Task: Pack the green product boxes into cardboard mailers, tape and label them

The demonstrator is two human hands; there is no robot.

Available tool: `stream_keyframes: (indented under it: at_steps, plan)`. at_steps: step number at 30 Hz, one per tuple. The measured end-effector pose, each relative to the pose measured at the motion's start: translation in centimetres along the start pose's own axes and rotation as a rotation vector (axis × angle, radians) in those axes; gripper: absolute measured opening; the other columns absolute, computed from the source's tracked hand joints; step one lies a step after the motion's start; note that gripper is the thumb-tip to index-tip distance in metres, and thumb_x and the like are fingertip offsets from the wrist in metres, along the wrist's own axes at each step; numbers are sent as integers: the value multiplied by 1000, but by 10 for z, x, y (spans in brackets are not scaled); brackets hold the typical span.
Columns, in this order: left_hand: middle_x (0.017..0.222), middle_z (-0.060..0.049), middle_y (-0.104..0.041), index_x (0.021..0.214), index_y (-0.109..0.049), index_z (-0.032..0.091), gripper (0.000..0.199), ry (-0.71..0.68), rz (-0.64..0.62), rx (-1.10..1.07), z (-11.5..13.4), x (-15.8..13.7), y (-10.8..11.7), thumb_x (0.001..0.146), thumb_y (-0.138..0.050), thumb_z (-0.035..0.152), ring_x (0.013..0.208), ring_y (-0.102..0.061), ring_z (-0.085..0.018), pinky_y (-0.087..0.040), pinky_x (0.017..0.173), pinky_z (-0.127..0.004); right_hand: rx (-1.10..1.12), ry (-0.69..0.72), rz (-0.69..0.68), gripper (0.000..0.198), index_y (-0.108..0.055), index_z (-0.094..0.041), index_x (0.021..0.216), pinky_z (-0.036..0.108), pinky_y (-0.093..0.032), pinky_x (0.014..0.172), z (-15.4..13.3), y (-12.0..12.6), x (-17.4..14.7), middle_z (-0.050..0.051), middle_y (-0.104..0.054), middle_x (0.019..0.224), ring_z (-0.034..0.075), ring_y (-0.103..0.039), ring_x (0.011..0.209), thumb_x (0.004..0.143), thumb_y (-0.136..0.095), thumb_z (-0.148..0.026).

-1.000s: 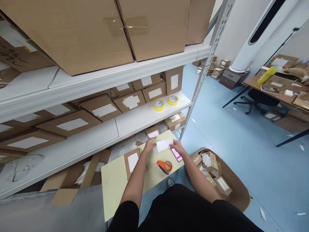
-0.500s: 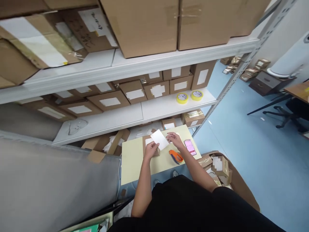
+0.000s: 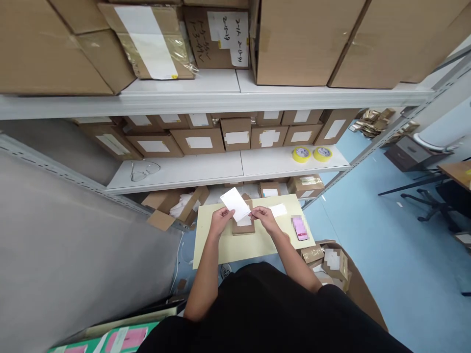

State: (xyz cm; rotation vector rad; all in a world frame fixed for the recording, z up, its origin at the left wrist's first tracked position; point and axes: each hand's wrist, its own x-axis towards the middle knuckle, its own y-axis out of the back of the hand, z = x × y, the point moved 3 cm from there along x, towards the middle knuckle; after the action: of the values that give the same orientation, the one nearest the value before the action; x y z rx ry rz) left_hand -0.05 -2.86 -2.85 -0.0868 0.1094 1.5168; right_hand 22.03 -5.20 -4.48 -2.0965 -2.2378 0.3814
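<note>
A white paper sheet [image 3: 235,203], possibly a label, is held tilted over the small table. My left hand [image 3: 221,221] pinches its left edge between thumb and fingers. At the lower right corner, the fingertips of my right hand [image 3: 264,216] are closed on the same sheet. Beneath it a flat cardboard box [image 3: 243,229] with a white label lies on the pale yellow tabletop [image 3: 217,250]. Several white papers [image 3: 278,210] lie beyond my right hand. My right forearm hides most of the orange-handled scissors.
A phone [image 3: 300,228] rests at the table's right side. Yellow tape rolls [image 3: 301,155] and glasses [image 3: 144,169] sit on the middle shelf [image 3: 198,170], before labelled boxes. An open carton [image 3: 172,206] stands left behind the table; a large carton of boxes [image 3: 362,294] is at right.
My right hand has come to the sheet and now grips its lower corner; before, it was apart from it. The camera view has shifted, and my forearm now covers the scissors.
</note>
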Motion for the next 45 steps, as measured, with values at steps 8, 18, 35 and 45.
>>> stream_keyframes:
  at_steps: [8,18,35,45]
  plan:
    - [84,-7,-77,84,-79,16,41,-8,-15,20,3,-1,34,70,-84,54,76,-68,-20,-54,70,-31,27,4,-14,33,-74,-21,84,31,-53,70,8,-35,6,4,-76,79,16,-66,68,78,-80,-53]
    - [89,-9,-79,89,-80,16,40,-16,-32,44,7,-1,34,72,-84,52,82,-71,-23,-56,74,-33,57,-2,-33,30,-74,-20,80,32,-55,72,9,-35,5,4,-77,79,17,-68,69,78,-81,-50]
    - [88,-10,-78,89,-81,14,43,-9,-20,23,20,-9,-25,69,-88,51,78,-68,-21,-53,72,-32,103,9,-47,30,-74,-20,79,31,-54,73,-11,21,-9,3,-77,78,17,-68,70,76,-82,-49]
    - [81,-8,-75,85,-79,14,36,-17,-2,83,19,-17,-51,74,-82,49,76,-67,-21,-53,72,-33,103,4,-90,35,-73,-19,78,32,-54,71,-10,45,-8,4,-77,77,17,-70,68,74,-84,-52]
